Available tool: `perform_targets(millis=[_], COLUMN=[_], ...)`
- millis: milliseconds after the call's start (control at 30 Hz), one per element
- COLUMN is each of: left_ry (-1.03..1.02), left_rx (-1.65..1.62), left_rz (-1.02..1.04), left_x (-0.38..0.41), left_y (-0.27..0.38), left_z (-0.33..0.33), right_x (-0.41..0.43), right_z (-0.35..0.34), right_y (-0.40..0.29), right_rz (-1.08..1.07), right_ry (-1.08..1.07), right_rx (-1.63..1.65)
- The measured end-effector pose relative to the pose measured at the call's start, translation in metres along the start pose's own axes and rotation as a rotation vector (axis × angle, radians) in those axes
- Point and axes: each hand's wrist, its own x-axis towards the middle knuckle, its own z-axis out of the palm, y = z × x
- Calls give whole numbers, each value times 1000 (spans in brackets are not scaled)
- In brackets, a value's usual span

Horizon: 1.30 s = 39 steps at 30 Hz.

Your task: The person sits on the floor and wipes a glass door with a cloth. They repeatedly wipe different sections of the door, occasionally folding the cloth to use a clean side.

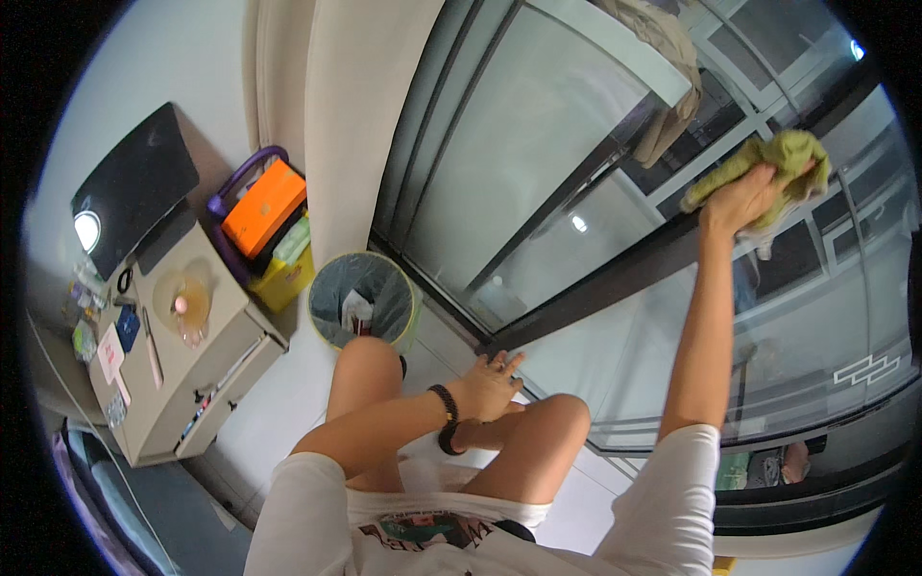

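My right hand (745, 198) is at the upper right, bunching a yellow-green cloth (792, 155) against a dark-framed sliding glass door (814, 288). A paler piece of fabric hangs below the cloth. My left hand (490, 389), with a dark beaded bracelet at the wrist, is held over my bent legs with its fingers apart and nothing in it. Beyond its fingertips runs the bottom corner of the door's dark frame (497, 338).
A lined waste bin (360, 345) stands by my knee, beside a beige curtain (346, 144). Left are a drawer cabinet (166, 403) with a drawer partly out, a monitor (137, 187), an orange box (265, 209) and a yellow container (284, 284).
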Motion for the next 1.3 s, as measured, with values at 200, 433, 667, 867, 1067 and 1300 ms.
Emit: perform_targets(millis=[200,433,667,867,1067,1300], left_ry=[16,9,26,40,-22,-77], left_rx=[-25,5,54,63,52,110], left_rz=[134,122,6,-85,-111,-60], left_x=[62,58,49,44,36,48], left_y=[-17,-30,-44,-58,-55,-35], left_z=[9,17,27,14,-4,17], right_x=[21,-79,-272,-203,-12,-31], right_z=[49,139,191,210,233,293], right_y=[55,19,-20,-36,-57,-47], right_rz=[-384,-509,-383,-190,-645,-533], right_ry=[-238,-502,-1278,-1441,-767,-845], right_rx=[-433,-819,-302,-180,-1003,-682])
